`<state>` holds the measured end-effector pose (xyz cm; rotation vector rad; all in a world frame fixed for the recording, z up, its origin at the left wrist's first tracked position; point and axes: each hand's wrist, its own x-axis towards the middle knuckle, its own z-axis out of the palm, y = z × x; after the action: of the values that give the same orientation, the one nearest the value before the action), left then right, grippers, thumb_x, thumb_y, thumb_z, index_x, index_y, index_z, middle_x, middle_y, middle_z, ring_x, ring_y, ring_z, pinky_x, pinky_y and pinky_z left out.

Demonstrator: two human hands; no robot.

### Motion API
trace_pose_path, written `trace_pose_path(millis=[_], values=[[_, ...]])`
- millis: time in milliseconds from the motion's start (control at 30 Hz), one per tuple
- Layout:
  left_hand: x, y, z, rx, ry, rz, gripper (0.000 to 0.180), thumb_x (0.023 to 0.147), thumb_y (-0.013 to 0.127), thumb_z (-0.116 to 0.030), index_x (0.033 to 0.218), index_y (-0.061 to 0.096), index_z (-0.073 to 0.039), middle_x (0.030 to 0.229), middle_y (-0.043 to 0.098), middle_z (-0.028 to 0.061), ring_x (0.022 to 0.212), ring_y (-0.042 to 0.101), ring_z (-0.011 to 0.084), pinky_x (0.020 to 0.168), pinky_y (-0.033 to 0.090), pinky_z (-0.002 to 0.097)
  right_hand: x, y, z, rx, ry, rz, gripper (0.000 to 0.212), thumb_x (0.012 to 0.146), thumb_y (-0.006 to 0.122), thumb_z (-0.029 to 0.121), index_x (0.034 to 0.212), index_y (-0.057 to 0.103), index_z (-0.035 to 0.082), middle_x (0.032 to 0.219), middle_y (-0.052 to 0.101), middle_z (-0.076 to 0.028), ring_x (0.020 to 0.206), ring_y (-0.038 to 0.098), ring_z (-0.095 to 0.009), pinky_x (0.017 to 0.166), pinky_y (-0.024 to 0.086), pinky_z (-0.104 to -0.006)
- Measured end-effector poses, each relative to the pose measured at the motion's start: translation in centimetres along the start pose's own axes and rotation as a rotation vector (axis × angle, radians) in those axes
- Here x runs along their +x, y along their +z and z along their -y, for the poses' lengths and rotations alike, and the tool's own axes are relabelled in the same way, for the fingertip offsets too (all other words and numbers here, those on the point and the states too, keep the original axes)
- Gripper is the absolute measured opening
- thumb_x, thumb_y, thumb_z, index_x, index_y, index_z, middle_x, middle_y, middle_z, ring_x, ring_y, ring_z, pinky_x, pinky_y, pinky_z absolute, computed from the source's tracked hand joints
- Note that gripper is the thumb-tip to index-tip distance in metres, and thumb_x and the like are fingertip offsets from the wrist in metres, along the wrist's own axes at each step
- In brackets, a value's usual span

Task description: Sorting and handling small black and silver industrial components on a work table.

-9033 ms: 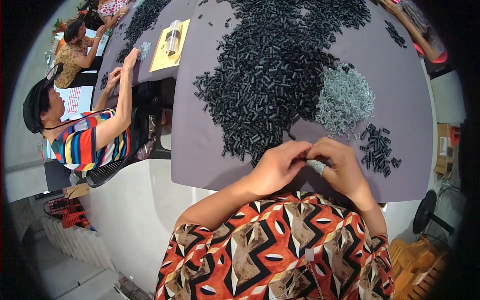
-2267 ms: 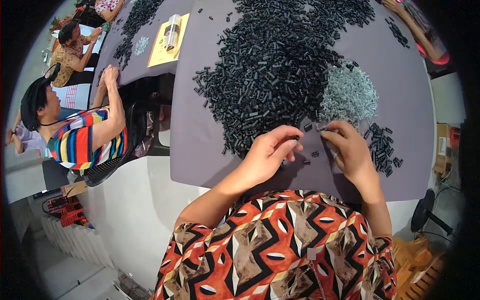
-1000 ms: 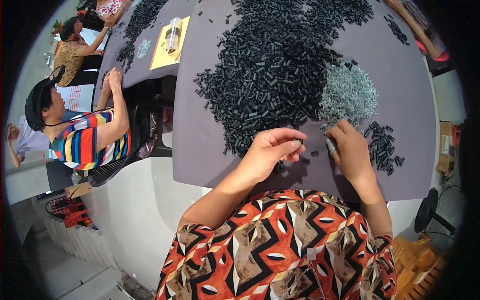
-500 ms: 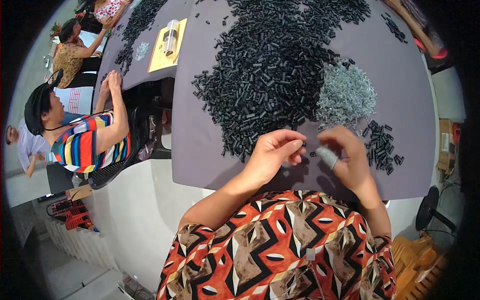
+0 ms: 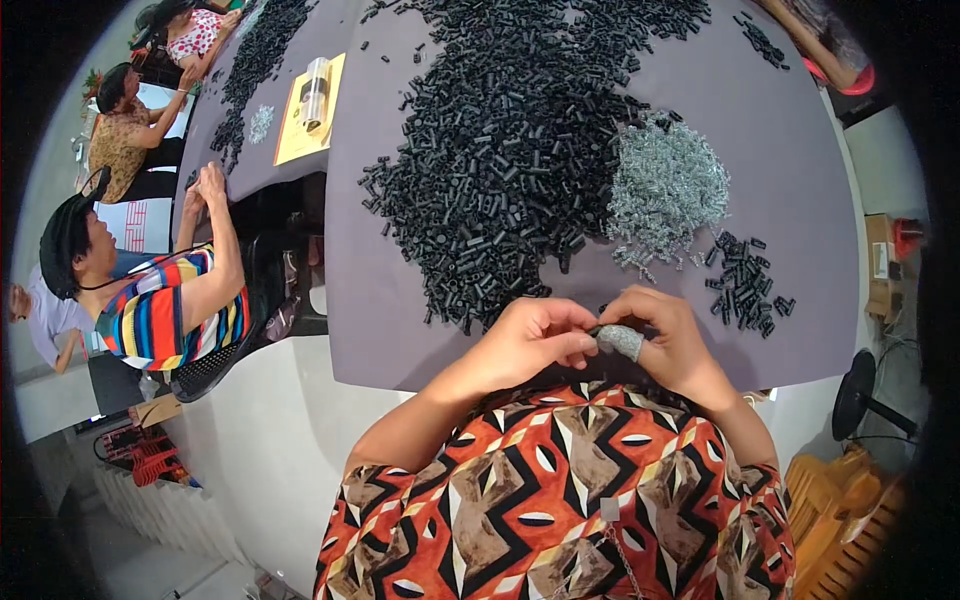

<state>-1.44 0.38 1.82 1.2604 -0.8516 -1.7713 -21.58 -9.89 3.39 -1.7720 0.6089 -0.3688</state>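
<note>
The large black pile, made up of small black tubes, is taken as the reference point; it is spread over a grey-covered table. Both hands are held just on the near side of the black pile, brought together at the fingertips. A small dark piece is pinched by the thumb and forefinger of the left hand and is met from the other side by the thumb and curled forefinger of the right hand; most of it is hidden by the fingers, so its exact form cannot be told. A pale grey wrap is worn on the right thumb. To the right of the black pile, and touching its edge, a heap of clear, shiny bits is found. Beyond that heap, to the right of the black pile and toward its near end, a loose group of black tubes is noted. Well to the left of the black pile, a clear cylinder is seen lying on a yellow sheet. Farther left of the black pile, a seat is occupied by a person in a striped shirt.
</note>
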Motion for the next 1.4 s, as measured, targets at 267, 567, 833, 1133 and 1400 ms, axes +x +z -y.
trace_pose_path(millis=[267,567,833,1133,1400], values=[[0.3,0.6,-0.7,0.122,0.045,-0.022,0.017,0.099,0.057,-0.006,0.111,0.063,0.003,0.092,0.068,0.0062,0.081,0.064,0.0103,0.075,0.054,0.0251,-0.2,-1.8,-1.0,-0.256,-0.09,-0.138,0.02,0.082,0.063,0.001,0.102,0.067,0.002,0.089,0.064,-0.014,0.082,0.065,-0.029,0.073,0.05,-0.0339],[0.5,-0.6,0.0,0.02,0.099,-0.108,0.014,0.103,0.052,-0.012,0.11,0.058,-0.001,0.09,0.065,0.0038,0.08,0.063,0.0091,0.074,0.053,0.0239,-0.6,-5.4,-1.3,-0.488,0.059,-0.229,0.028,0.072,0.059,-0.01,0.099,0.061,-0.002,0.091,0.059,-0.017,0.084,0.062,-0.037,0.076,0.05,-0.0391],[0.5,-0.7,-0.3,0.066,0.118,-0.13,0.012,0.102,0.055,-0.009,0.108,0.059,-0.001,0.09,0.066,0.0044,0.081,0.064,0.0091,0.074,0.054,0.0243,0.2,-3.7,-1.0,-0.555,0.088,-0.128,0.031,0.07,0.061,-0.007,0.099,0.055,-0.001,0.093,0.057,-0.018,0.084,0.059,-0.039,0.073,0.048,-0.0409],[0.6,-0.2,-0.4,0.097,0.11,-0.141,0.012,0.1,0.056,-0.008,0.107,0.059,0.001,0.089,0.068,0.0051,0.079,0.063,0.0087,0.074,0.053,0.0239,0.5,-3.6,-2.2,-0.295,0.121,-0.288,0.028,0.072,0.057,-0.01,0.099,0.057,-0.003,0.09,0.059,-0.016,0.077,0.06,-0.031,0.072,0.048,-0.0357],[0.7,0.0,-0.1,0.137,0.135,-0.164,0.012,0.1,0.056,-0.007,0.107,0.059,0.002,0.089,0.067,0.0051,0.079,0.064,0.0085,0.073,0.053,0.0239,1.1,-1.6,-1.7,-0.676,-0.045,-0.174,0.025,0.071,0.065,-0.002,0.095,0.059,0.002,0.094,0.053,-0.015,0.09,0.059,-0.037,0.075,0.048,-0.0445]])
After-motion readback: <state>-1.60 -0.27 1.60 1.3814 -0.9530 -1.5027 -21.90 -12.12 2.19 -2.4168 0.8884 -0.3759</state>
